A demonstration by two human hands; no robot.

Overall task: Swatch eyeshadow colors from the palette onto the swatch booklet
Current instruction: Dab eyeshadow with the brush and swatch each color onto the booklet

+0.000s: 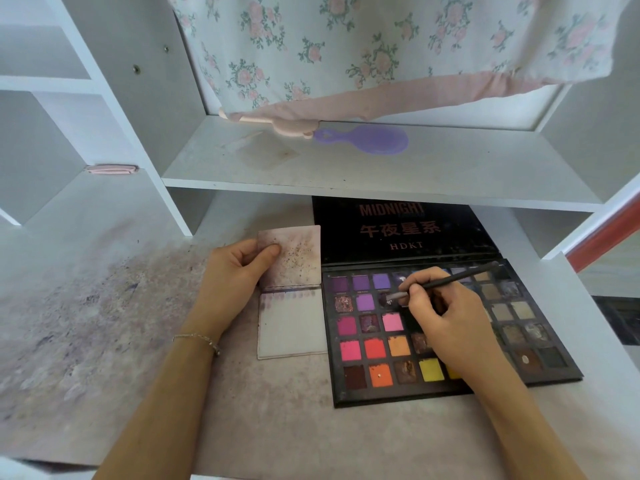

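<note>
Tabletop: pale, smudged with purplish powder stains, widest out beyond the left hand; both forearms reach across it.
Shelf: white board above and beyond both hands, with a purple hairbrush lying on it and a floral cloth hanging over its back edge.
Eyeshadow palette: open and flat on the tabletop under the right hand, its black lid leaning back beyond that hand's knuckles; purple pans lie ahead of the fingers, pink, red, orange and yellow pans to the hand's left and near the wrist, brown and grey pans to its right.
Swatch booklet: open, between the two hands, touching the palette's left edge; the upper leaf is speckled with purple, the lower leaf mostly white with faint marks along its top.
Left hand: thumb pressed on the upper leaf's left edge, fingers curled behind it, pinching the leaf; a thin bracelet sits at the wrist.
Right hand: fingers curled round a dark eyeshadow brush, held like a pen.
Brush tip: just left of the fingertips, touching a dark pan in the second row.
</note>
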